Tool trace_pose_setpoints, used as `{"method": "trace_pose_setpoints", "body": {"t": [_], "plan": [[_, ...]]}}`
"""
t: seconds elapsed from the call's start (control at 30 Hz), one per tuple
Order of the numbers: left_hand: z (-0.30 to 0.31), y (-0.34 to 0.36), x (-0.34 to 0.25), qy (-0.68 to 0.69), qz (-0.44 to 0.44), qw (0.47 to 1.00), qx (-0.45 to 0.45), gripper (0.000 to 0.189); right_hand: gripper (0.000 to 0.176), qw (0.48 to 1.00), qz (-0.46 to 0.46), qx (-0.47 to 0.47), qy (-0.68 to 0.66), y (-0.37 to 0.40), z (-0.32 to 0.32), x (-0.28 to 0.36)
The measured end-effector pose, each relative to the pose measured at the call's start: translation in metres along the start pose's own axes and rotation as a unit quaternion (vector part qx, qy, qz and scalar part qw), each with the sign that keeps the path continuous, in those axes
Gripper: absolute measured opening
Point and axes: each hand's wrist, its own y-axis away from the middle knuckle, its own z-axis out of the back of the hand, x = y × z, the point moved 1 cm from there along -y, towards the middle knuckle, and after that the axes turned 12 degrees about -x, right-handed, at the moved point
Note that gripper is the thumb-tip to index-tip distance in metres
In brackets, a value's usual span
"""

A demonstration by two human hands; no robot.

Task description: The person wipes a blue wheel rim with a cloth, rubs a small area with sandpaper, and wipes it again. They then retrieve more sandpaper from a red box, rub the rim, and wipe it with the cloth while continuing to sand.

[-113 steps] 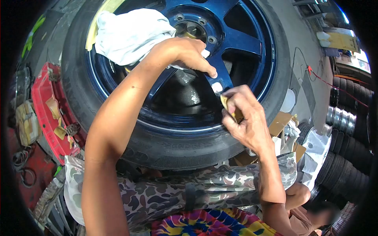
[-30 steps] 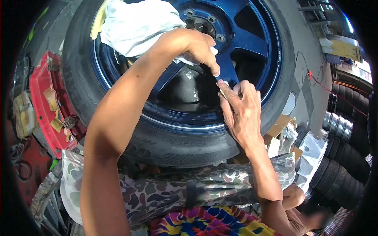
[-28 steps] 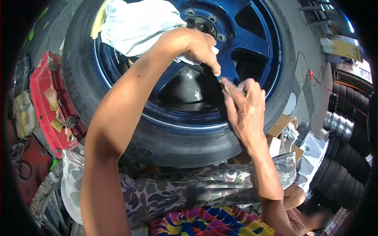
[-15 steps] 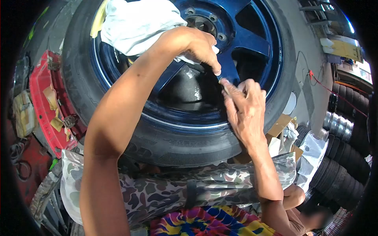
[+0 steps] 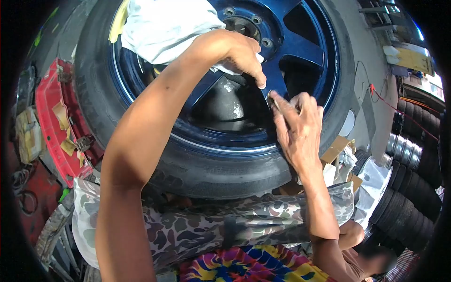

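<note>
A blue alloy wheel [image 5: 300, 47] with a black tyre [image 5: 225, 174] lies in front of me. My left hand [image 5: 246, 58] reaches across it to the spokes near the hub, fingers curled over a white cloth [image 5: 164, 30]. Bits of that cloth show beside and under the hand, and one fingertip touches a spoke. My right hand [image 5: 298, 124] is closed in a pinch at the edge of the same spoke, close below the left fingertips. A small thin piece shows at its fingertips, too little to name.
Yellow masking tape [image 5: 118, 23] marks the rim's left side. A red car panel [image 5: 58, 127] lies at left. Cardboard boxes [image 5: 334, 149] sit right of the tyre, with stacked tyres [image 5: 404, 197] and a silver rim [image 5: 404, 149] farther right. Another person [image 5: 354, 263] is at lower right.
My right hand has shifted slightly up and to the right along the spoke. The left hand stays in nearly the same place on the cloth.
</note>
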Motion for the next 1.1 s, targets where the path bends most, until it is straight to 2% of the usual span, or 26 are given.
{"method": "trace_pose_setpoints", "body": {"t": [0.03,0.17,0.23,0.37,0.47,0.8,0.93,1.0,1.1], "plan": [[-0.001,0.000,-0.001,-0.019,0.008,1.000,-0.005,0.124,0.042,1.000,0.000,0.009,0.012,0.002,-0.005,-0.005],[-0.001,-0.006,0.003,0.007,0.001,1.000,0.009,0.124,0.046,0.999,0.025,0.010,-0.031,0.007,-0.002,0.002],[0.001,0.002,0.000,-0.012,-0.011,1.000,-0.021,0.123,0.045,1.000,0.023,0.008,-0.015,0.005,-0.003,-0.003],[0.000,-0.004,0.000,-0.012,-0.004,1.000,0.010,0.123,0.044,0.999,0.029,0.001,-0.014,0.003,-0.005,0.001],[-0.001,-0.002,0.001,-0.015,-0.012,1.000,-0.021,0.123,0.043,0.999,0.028,0.023,-0.019,0.004,0.002,0.000],[-0.001,-0.004,0.001,-0.021,-0.008,1.000,-0.010,0.123,0.046,1.000,0.025,0.015,-0.003,0.001,-0.001,-0.007],[0.001,-0.005,0.001,-0.010,-0.004,1.000,0.003,0.122,0.046,0.998,0.050,0.011,-0.023,0.003,-0.002,0.000],[0.001,0.001,-0.001,-0.007,-0.012,1.000,-0.013,0.122,0.047,0.999,0.035,0.034,-0.005,0.006,0.003,-0.002],[0.002,-0.002,-0.002,-0.017,-0.007,1.000,0.008,0.122,0.047,0.999,0.031,0.026,-0.005,0.001,-0.004,0.000]]}}
